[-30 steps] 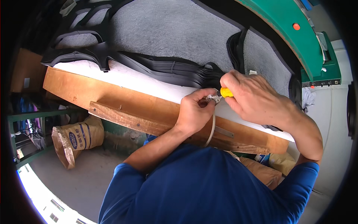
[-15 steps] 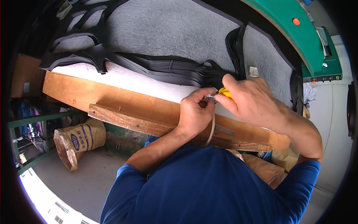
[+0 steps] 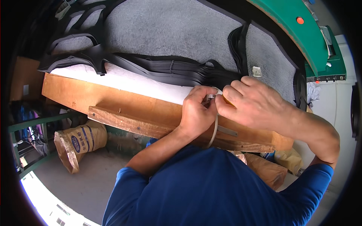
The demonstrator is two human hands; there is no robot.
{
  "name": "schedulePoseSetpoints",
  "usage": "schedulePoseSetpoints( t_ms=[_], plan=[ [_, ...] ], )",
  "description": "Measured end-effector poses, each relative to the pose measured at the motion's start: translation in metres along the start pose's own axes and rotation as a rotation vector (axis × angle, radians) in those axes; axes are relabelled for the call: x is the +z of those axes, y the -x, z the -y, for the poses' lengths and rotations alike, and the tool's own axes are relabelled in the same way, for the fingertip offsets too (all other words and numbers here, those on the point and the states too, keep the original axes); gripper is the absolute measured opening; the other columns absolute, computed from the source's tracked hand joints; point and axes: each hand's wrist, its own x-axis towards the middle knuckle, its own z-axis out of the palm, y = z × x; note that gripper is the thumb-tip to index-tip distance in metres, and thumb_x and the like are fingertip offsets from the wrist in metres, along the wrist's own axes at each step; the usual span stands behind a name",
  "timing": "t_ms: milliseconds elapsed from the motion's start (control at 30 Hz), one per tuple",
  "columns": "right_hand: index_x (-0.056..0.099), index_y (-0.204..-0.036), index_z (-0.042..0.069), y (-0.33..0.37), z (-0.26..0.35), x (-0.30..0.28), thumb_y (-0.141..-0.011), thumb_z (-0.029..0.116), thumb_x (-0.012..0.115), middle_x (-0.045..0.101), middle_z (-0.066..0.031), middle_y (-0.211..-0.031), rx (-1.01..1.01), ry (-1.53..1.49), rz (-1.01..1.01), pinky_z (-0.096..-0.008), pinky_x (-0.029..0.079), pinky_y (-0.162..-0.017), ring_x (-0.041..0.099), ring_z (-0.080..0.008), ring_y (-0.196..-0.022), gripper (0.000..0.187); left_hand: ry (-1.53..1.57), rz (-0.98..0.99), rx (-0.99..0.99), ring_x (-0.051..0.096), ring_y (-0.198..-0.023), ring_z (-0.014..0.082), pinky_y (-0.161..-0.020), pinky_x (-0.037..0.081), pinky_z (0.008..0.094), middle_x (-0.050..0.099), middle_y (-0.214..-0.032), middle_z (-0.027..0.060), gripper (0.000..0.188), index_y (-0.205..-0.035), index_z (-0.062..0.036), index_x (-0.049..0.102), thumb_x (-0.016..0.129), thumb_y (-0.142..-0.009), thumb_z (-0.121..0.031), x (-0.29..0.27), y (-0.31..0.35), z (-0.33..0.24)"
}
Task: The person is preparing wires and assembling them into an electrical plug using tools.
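Both of my hands meet over the near edge of a wooden bench [image 3: 147,105]. My left hand [image 3: 196,115] pinches a small whitish fitting [image 3: 209,98] between thumb and fingers; a pale cable [image 3: 215,132] hangs down from there. Closed around a yellow-handled tool [image 3: 227,101], which looks like a screwdriver, my right hand [image 3: 256,101] hides most of the handle. The tool's front end points at the fitting, and its tip is too small to make out. Just beyond my hands lies a stack of black cut sheets [image 3: 162,69].
Grey textured material [image 3: 169,30] fills the far side of the bench, with a small pale piece [image 3: 256,71] on it. A green machine [image 3: 298,34] with an orange button stands at far right. A brown paper sack [image 3: 90,139] sits on the floor at left.
My right hand has turned about the tool, its knuckles rolled over and the elbow out to the right. Less of the yellow handle shows. The left hand has barely moved.
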Motion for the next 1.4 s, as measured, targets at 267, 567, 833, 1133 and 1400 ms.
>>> schedulePoseSetpoints(
  t_ms=[267, 567, 833, 1133, 1400],
  plan=[
    [0.059, -0.088, -0.001, -0.001, -0.004, 0.011, -0.078, 0.016, 0.061, 0.057, -0.0092, -0.069, 0.048, -0.112, 0.018, -0.0306, 0.046, -0.054, 0.058, -0.0189, -0.057, 0.020, -0.045, -0.034, 0.054, 0.064, -0.073, 0.0274, -0.060, 0.052, 0.0321, 0.064, -0.091, 0.0135, 0.021, -0.093, 0.0001, 0.062, 0.061, -0.073, 0.007, 0.000, -0.001, 0.005],
    [0.056, -0.088, 0.001, -0.003, 0.019, 0.015, -0.086, 0.028, 0.065, 0.056, -0.0100, -0.054, 0.605, -0.464, -0.057, -0.0355, 0.045, -0.041, 0.059, -0.0267, -0.046, 0.028, -0.057, -0.028, 0.076, 0.065, -0.081, 0.0326, -0.066, 0.054, 0.0362, 0.065, -0.093, 0.0161, 0.023, -0.094, -0.0003, 0.062, 0.060, -0.073, 0.008, 0.001, -0.001, 0.005],
    [0.057, -0.094, 0.001, 0.009, 0.001, 0.001, -0.079, 0.016, 0.063, 0.057, -0.0098, -0.075, 0.302, -0.356, 0.071, -0.0352, 0.048, -0.052, 0.061, -0.0236, -0.067, 0.022, -0.137, 0.037, 0.163, 0.063, -0.077, 0.0339, -0.065, 0.053, 0.0387, 0.062, -0.094, 0.0160, 0.023, -0.094, -0.0005, 0.061, 0.059, -0.072, 0.007, -0.003, -0.001, 0.002],
    [0.059, -0.091, 0.000, 0.011, 0.000, 0.010, -0.076, 0.015, 0.059, 0.054, -0.0043, -0.066, 0.015, -0.011, 0.076, -0.0269, 0.043, -0.049, 0.056, -0.0151, -0.056, 0.022, -0.220, -0.017, 0.273, 0.063, -0.076, 0.0324, -0.063, 0.053, 0.0388, 0.062, -0.090, 0.0143, 0.029, -0.097, -0.0019, 0.060, 0.058, -0.070, 0.009, 0.002, -0.001, 0.002],
    [0.057, -0.088, -0.002, 0.010, 0.003, 0.020, -0.078, 0.014, 0.060, 0.057, -0.0091, -0.065, 0.209, -0.322, 0.030, -0.0335, 0.046, -0.042, 0.061, -0.0201, -0.052, 0.019, -0.197, -0.005, 0.223, 0.062, -0.074, 0.0303, -0.060, 0.052, 0.0378, 0.062, -0.086, 0.0123, 0.030, -0.092, -0.0035, 0.055, 0.056, -0.067, 0.013, 0.001, -0.001, 0.001]
  ],
)
